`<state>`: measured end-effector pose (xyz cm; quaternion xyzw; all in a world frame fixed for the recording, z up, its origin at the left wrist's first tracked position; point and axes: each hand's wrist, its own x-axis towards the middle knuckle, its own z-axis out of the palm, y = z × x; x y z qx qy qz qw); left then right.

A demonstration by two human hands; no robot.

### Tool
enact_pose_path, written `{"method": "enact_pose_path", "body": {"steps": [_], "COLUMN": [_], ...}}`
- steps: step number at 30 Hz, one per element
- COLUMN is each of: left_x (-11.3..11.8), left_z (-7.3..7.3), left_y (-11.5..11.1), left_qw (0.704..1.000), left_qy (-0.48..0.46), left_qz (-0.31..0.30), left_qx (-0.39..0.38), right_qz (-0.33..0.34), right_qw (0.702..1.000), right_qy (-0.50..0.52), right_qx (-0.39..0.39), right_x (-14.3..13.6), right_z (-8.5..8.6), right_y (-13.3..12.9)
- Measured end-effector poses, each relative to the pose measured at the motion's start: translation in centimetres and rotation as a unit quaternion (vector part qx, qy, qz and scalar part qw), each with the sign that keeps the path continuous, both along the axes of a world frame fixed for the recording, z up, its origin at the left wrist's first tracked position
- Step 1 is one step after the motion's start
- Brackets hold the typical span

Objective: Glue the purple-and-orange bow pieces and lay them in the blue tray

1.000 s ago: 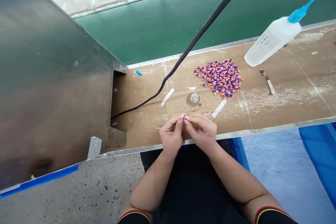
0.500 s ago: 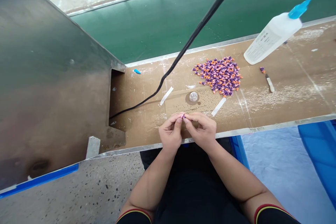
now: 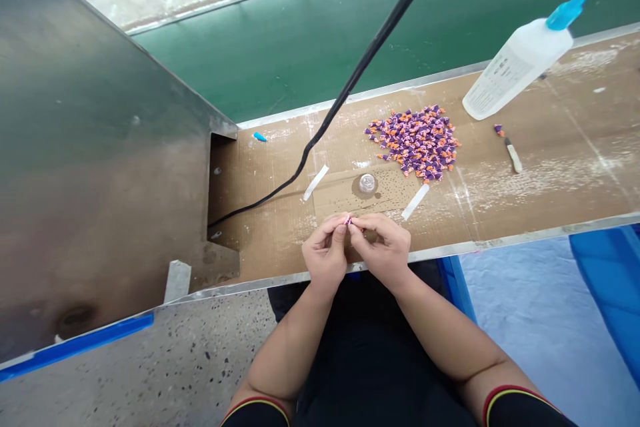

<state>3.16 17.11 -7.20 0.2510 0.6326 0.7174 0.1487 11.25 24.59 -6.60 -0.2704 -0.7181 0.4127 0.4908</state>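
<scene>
Near the bench's front edge, my left hand and my right hand meet, fingertips pinching one small purple-and-pink piece between them. Fingers cover most of that piece. Just beyond my hands a small round clear container sits on a wet, spotted piece of cardboard. A pile of small purple, pink and orange pieces lies behind it to the right. White tape strips are on both sides of the cardboard piece.
A black cable crosses above the bench. At the right stand a white bottle with a blue nozzle and, lying flat, a small knife. A metal panel rises at the left. Behind runs a green surface.
The camera view has shifted slightly. Both hands keep their pinch on the small piece, with hardly any movement of the fingers.
</scene>
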Motion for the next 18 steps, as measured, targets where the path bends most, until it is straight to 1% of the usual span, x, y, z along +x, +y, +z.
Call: {"method": "enact_pose_path", "body": {"steps": [3, 6, 9, 13, 15, 18], "left_x": [0.17, 0.19, 0.08, 0.09, 0.27, 0.57], "left_z": [0.05, 0.12, 0.32, 0.54, 0.45, 0.11], "left_y": [0.06, 0.14, 0.15, -0.04, -0.22, -0.47], "left_qw": [1.000, 0.999, 0.998, 0.995, 0.995, 0.998], "left_qy": [0.028, 0.041, 0.056, 0.093, 0.093, 0.058], "left_qz": [0.010, 0.005, -0.011, -0.036, -0.031, -0.025], "left_qx": [0.006, 0.005, 0.008, -0.015, -0.024, -0.020], "right_qz": [0.004, 0.015, 0.023, 0.006, -0.005, -0.014], "right_qw": [1.000, 1.000, 0.999, 1.000, 1.000, 1.000], "right_qy": [0.000, 0.000, 0.018, 0.026, 0.022, 0.011], "right_qx": [-0.008, -0.013, -0.013, -0.009, 0.000, 0.015], "right_x": [0.09, 0.25, 0.38, 0.39, 0.34, 0.27], "right_z": [-0.01, -0.02, -0.03, 0.04, 0.12, 0.26], "right_y": [0.08, 0.27, 0.43, 0.51, 0.50, 0.43]}}
